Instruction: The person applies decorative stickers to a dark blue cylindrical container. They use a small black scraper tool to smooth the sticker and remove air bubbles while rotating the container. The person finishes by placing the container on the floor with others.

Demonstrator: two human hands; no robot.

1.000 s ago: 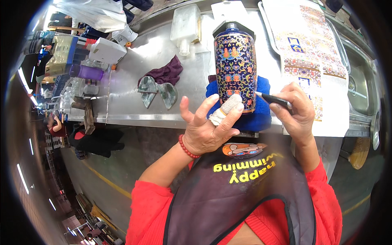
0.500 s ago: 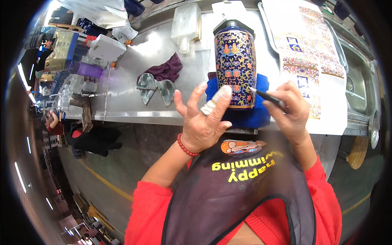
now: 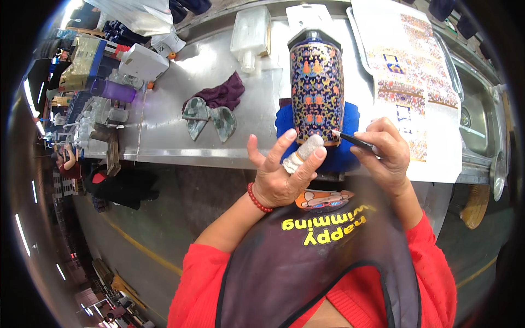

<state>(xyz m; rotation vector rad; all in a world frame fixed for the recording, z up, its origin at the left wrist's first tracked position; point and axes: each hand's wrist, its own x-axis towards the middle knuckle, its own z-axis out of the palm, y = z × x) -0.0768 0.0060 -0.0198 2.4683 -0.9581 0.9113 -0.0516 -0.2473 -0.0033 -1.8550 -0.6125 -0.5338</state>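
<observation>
A dark blue bottle [image 3: 316,90] with a dense floral pattern in gold and orange lies on a folded blue cloth [image 3: 353,117], its neck pointing away from me. My left hand [image 3: 284,169] is at the bottle's near end with its fingers spread, and one finger is wrapped in white material. That hand holds nothing; whether the wrapped fingertip touches the bottle is hard to tell. My right hand [image 3: 388,156] grips a slim black tool [image 3: 358,142] with a pale pointed tip. This tip is at the bottle's lower right side.
Printed pattern sheets [image 3: 404,98] lie to the right, beside a metal sink [image 3: 480,123]. A clear square bottle [image 3: 250,38] lies at the back. Left of the patterned bottle are a purple cloth [image 3: 225,93] and a grey-green patterned cloth [image 3: 210,117]. A purple container [image 3: 114,91] stands farther left.
My left hand has drawn back toward me, down to the bottle's near end. The tool in my right hand has shifted slightly nearer, along the bottle's side.
</observation>
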